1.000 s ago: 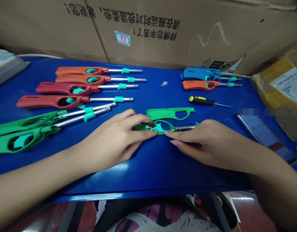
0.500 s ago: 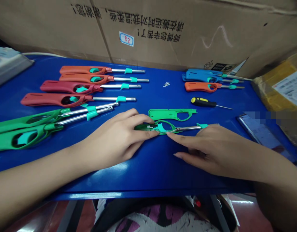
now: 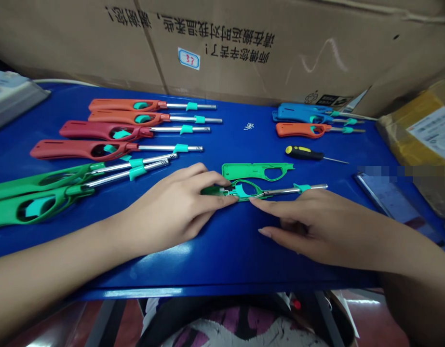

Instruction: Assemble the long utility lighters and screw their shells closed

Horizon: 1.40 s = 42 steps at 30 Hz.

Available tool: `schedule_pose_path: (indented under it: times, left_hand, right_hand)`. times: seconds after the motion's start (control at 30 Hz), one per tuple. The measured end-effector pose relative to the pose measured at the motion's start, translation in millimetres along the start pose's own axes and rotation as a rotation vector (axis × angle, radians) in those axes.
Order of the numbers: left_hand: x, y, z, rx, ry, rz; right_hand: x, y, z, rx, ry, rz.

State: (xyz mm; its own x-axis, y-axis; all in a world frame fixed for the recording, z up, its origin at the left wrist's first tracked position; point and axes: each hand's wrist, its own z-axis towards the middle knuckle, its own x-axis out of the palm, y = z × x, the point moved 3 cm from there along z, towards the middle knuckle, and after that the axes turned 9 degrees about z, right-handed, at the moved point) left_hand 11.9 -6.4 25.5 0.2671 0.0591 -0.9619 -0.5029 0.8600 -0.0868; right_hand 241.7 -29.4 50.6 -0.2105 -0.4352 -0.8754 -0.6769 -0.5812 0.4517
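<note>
Head view: your left hand (image 3: 179, 205) is closed on the handle end of the open lighter (image 3: 280, 192), thumb on the near side and index finger on the far side, probably so that the exposed parts sit still. Your right hand (image 3: 327, 224) grips nothing that shows: index finger and thumb are apart, the index fingertip touching the lighter's near edge by the teal trigger (image 3: 241, 191), perhaps to press or align something there (your palm hides what the other fingers do).

The lighter lies flat in the middle of the blue table (image 3: 222, 262), tube to the right, its open side up, which likely lets you see inside. Just beyond it is the loose shell (image 3: 244, 171), handy to reach.

Farther off are the small screws (image 3: 249, 126), grouped perhaps so none roll away, and to their right the screwdriver (image 3: 304, 153). Green lighters (image 3: 5, 212), red lighters (image 3: 77, 148) and orange ones (image 3: 124, 104) line the left side; blue lighters (image 3: 298, 112) lie far right, seemingly sorted by colour.
</note>
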Motion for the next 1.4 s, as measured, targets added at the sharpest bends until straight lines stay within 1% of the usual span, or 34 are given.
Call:
schedule_pose_path:
  times: [0.23,0.4,0.57,0.87,1.07,1.23,1.4]
  left_hand:
    - [0.6,0.8,-0.3,-0.005,0.002,-0.007]
    - [0.0,0.4,0.8,-0.002,-0.003,-0.006]
    - [-0.2,0.4,1.0,0.008,-0.008,-0.002]
    - [1.3,0.4,1.7,0.000,-0.007,-0.020]
    - [0.6,0.2,1.0,0.005,0.002,-0.009]
    - [-0.8,-0.2,1.0,0.006,0.007,-0.001]
    - [0.4,-0.1,1.4,0.015,0.019,0.006]
  right_hand:
    - [-0.6,1.1,2.2,0.036,-0.032,0.152]
    - [-2.4,1.3,-1.4,0.024,-0.073,0.096]
    - [-2.6,2.3,-1.7,0.041,-0.049,0.090]
    - [-2.7,2.5,0.1,0.043,-0.051,0.098]
    - [-2.0,2.0,-2.5,0.043,-0.078,0.036]
    - [-0.6,2.5,-2.4,0.043,-0.058,0.036]
    - [-2.3,4.9,1.7,0.089,-0.037,0.072]
